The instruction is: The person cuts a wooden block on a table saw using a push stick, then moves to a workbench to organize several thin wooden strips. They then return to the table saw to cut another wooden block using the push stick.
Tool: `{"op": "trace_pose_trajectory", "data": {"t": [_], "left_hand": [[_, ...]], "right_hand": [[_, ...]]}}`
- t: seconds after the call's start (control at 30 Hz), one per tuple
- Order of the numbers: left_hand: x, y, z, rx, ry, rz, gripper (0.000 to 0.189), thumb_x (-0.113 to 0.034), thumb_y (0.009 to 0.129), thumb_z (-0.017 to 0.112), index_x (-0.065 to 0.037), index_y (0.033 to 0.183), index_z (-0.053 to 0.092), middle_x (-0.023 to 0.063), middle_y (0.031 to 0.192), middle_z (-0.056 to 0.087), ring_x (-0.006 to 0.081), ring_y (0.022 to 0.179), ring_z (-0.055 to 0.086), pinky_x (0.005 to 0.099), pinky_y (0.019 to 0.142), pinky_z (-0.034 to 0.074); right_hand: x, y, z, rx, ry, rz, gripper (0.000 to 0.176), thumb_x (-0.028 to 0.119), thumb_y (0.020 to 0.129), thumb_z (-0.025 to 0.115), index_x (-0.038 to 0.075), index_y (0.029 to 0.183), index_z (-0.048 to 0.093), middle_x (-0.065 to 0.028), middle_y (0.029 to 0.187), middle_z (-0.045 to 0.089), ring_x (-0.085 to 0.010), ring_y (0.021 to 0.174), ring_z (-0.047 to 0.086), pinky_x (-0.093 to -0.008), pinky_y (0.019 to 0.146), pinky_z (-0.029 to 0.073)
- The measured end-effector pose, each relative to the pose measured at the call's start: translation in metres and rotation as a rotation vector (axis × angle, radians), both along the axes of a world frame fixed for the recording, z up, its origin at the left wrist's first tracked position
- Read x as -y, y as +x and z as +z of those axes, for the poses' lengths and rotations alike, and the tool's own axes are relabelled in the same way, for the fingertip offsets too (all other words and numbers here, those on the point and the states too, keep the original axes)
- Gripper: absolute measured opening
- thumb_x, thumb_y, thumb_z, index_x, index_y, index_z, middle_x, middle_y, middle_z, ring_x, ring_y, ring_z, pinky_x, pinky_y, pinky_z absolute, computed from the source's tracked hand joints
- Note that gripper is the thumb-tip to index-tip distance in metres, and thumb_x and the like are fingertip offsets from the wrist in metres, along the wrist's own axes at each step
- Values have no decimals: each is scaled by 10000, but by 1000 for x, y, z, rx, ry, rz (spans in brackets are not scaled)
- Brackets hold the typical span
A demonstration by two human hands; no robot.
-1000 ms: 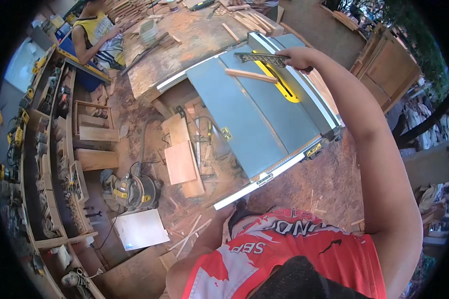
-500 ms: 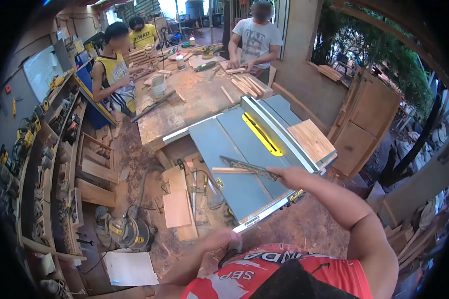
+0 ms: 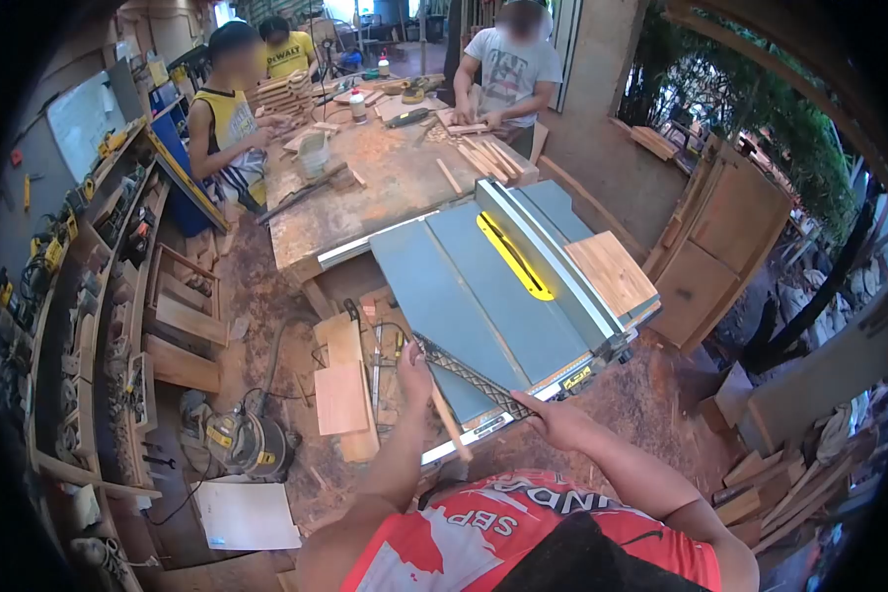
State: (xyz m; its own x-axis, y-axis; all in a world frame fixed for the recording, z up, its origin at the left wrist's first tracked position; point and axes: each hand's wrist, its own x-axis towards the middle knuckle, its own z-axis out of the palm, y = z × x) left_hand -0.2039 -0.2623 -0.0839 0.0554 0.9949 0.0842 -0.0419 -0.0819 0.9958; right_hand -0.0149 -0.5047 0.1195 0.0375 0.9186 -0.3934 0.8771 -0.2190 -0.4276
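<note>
The right hand is closed around the near end of a black lattice-sided push stick, which lies at a slant above the front left part of the table saw. The left hand is at the far end of a narrow wood strip, close to the push stick's tip; whether its fingers grip the strip or only touch it cannot be told. The strip slants toward the person, its near end reaching past the saw's front rail. On the saw, a yellow throat plate sits left of the rip fence, and a wooden board lies right of the fence. Behind the saw, the worktop carries thin wood strips, a clear plastic container and a white bottle. A co-worker in a grey T-shirt has both hands at wood pieces on its far side; two others in yellow tops stand farther left. On the floor, left of the saw, are a shop vacuum and a pale panel.
</note>
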Motion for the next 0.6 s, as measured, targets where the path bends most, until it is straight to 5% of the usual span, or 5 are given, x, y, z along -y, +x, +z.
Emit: {"op": "trace_pose_trajectory", "data": {"t": [0.17,0.27,0.37,0.5,0.6], "left_hand": [[10,-27,14,-229,37,-67,289,-48,970,510,9,1239,599,130,992,674,209,918,643,344,832,508],[-32,-48,-87,-86,-4,38,266,-100,1003,513,-17,1246,580,38,925,655,71,741,573,228,648,469],[-19,-72,-31,8,-158,11,273,-134,975,567,-10,1212,619,80,876,669,137,740,631,295,682,512],[-29,-89,-62,-89,-180,-91,276,-158,981,573,-14,1211,621,64,866,668,109,692,616,266,636,502],[-23,-87,-34,-106,-250,-184,283,-165,980,578,-3,1208,618,63,885,667,117,704,615,266,644,501]], "right_hand": [[9,9,-26,-100,167,1,611,272,989,526,314,1538,263,-276,1028,662,-465,918,645,-523,816,513],[7,8,-28,-194,135,-77,618,259,984,539,308,1538,270,-279,1082,655,-469,987,633,-512,857,507],[1,2,-30,-252,68,-192,629,251,979,548,288,1541,268,-280,1160,635,-470,1037,621,-498,882,505],[-9,1,-54,-267,194,-138,623,263,968,578,230,1525,298,-270,1251,602,-461,1109,598,-483,928,495],[-20,-5,-66,-290,238,-136,594,271,964,592,189,1500,348,-258,1263,603,-449,1134,591,-471,946,491]]}}
